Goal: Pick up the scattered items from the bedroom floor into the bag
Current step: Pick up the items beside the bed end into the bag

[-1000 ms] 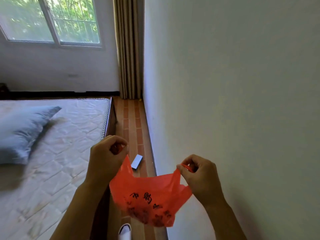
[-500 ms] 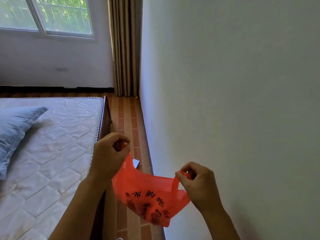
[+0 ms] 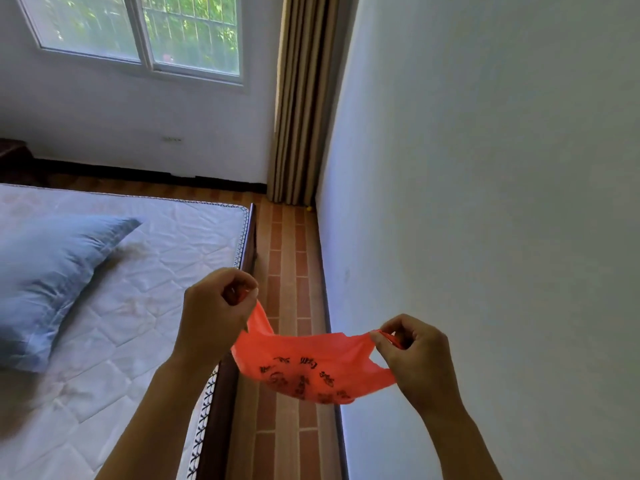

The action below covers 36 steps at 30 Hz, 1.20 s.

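An orange plastic bag (image 3: 311,365) with black printed characters hangs stretched between my two hands over the strip of floor beside the bed. My left hand (image 3: 214,313) pinches one handle, held higher and to the left. My right hand (image 3: 412,355) pinches the other handle, lower and close to the wall. A tiny yellow item (image 3: 309,208) lies on the floor in the far corner by the curtain. The bag hides the floor directly under it.
A bed with a white quilted mattress (image 3: 145,306) and a blue pillow (image 3: 45,271) fills the left. A narrow brick-patterned floor strip (image 3: 287,258) runs between the dark bed frame and the white wall (image 3: 485,202). A beige curtain (image 3: 301,98) and window stand at the far end.
The hands have pulled farther apart, stretching the bag wider and flatter. The small blue-white box seen on the floor earlier is now out of sight behind the bag. The view has tilted.
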Available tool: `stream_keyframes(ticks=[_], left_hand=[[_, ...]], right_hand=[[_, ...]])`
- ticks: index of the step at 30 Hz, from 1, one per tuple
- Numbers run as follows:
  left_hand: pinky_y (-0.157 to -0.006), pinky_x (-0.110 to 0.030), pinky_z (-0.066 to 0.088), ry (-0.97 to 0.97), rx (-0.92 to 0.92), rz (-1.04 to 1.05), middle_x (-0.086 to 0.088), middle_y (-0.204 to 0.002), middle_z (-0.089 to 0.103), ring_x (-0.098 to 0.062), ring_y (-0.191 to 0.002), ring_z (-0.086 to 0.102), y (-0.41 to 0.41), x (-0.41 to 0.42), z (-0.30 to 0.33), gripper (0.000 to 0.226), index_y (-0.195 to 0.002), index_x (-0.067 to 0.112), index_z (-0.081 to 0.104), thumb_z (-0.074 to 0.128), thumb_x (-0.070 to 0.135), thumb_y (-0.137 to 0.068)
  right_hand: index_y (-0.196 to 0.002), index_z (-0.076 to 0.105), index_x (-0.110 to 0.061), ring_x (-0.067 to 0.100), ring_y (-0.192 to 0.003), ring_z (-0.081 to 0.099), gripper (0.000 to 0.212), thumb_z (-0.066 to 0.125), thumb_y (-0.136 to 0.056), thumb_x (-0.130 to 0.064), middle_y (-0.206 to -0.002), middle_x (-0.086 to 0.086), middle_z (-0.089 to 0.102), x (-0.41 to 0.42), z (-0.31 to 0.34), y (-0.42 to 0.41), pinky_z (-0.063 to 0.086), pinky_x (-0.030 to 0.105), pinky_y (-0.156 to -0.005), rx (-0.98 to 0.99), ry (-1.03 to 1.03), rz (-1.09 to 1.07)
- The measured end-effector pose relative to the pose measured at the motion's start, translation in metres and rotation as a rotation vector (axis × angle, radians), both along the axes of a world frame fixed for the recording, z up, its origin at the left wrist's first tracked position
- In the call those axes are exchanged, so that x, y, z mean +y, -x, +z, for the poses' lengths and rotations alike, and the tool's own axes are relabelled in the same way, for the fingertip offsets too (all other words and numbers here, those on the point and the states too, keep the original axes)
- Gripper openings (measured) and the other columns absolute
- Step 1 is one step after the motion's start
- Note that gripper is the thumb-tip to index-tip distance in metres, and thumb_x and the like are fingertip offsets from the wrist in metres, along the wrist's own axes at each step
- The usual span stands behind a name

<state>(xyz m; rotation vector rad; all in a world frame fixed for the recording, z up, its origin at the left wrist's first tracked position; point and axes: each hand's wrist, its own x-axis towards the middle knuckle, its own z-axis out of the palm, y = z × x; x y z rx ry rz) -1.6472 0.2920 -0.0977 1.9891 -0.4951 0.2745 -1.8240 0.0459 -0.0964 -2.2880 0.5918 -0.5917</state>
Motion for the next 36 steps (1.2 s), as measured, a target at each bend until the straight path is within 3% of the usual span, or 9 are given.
stream_keyframes(ticks=[12, 18, 22, 28, 36], left_hand=[[-0.069, -0.009, 0.047, 0.048, 0.023, 0.196, 0.007, -0.074, 0.072, -0.012, -0.074, 0.069, -0.083, 0.05, -0.014, 0.025, -0.082, 0.02, 0.075, 0.083, -0.003, -0.078], [-0.066, -0.021, 0.051, 0.076, 0.065, 0.292, 0.004, -0.071, 0.071, -0.016, -0.066, 0.067, -0.136, 0.041, -0.036, 0.027, -0.081, 0.022, 0.075, 0.084, -0.003, -0.078], [-0.064, -0.023, 0.05, 0.078, 0.178, 0.325, 0.004, -0.071, 0.071, -0.017, -0.065, 0.065, -0.176, 0.018, -0.077, 0.031, -0.079, 0.024, 0.074, 0.082, -0.006, -0.077], [-0.064, -0.012, 0.045, -0.008, 0.337, 0.342, 0.01, -0.076, 0.071, -0.014, -0.07, 0.066, -0.23, -0.032, -0.155, 0.036, -0.079, 0.027, 0.074, 0.082, -0.008, -0.077], [-0.061, -0.016, 0.047, -0.167, 0.482, 0.296, 0.012, -0.078, 0.07, -0.017, -0.071, 0.064, -0.303, -0.087, -0.261, 0.031, -0.081, 0.029, 0.072, 0.081, 0.0, -0.082]], right_hand=[[-0.076, 0.072, -0.02, 0.0, -0.063, 0.063, 0.016, 0.084, -0.086, -0.017, -0.058, -0.014, 0.061, 0.002, 0.005, -0.156, 0.048, 0.009, -0.059, -0.01, 0.021, 0.193], [-0.076, 0.071, -0.026, 0.003, -0.072, 0.067, 0.017, 0.084, -0.086, -0.023, -0.065, -0.015, 0.066, -0.02, -0.025, -0.238, 0.052, 0.01, -0.059, 0.043, 0.006, 0.277], [-0.073, 0.07, -0.029, 0.006, -0.068, 0.066, 0.019, 0.084, -0.086, -0.024, -0.062, -0.016, 0.065, -0.044, -0.065, -0.291, 0.052, 0.013, -0.057, 0.13, -0.027, 0.306], [-0.072, 0.07, -0.031, 0.005, -0.067, 0.065, 0.02, 0.085, -0.084, -0.025, -0.065, -0.019, 0.066, -0.09, -0.147, -0.365, 0.054, 0.016, -0.058, 0.267, -0.125, 0.321], [-0.078, 0.072, -0.031, 0.006, -0.076, 0.068, 0.015, 0.085, -0.085, -0.031, -0.072, -0.016, 0.07, -0.148, -0.264, -0.465, 0.063, 0.031, -0.068, 0.375, -0.216, 0.3]])
